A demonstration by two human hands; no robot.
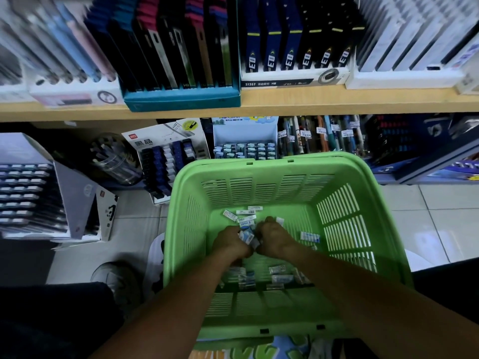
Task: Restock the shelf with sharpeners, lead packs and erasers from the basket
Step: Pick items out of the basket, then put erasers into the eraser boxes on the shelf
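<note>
Both hands meet at the middle of the green basket (259, 172) floor. The left hand (230, 242) and right hand (274, 237) curl their fingers round a clutch of small wrapped erasers (247, 235). These look light, firm and slick in their wrappers, so best gathered by their long sides.

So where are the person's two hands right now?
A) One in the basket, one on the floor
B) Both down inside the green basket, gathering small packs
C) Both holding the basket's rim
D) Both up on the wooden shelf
B: the left hand and right hand sit close together at the bottom of the green basket, clutching small packs between them, with more lying loose around.
</note>
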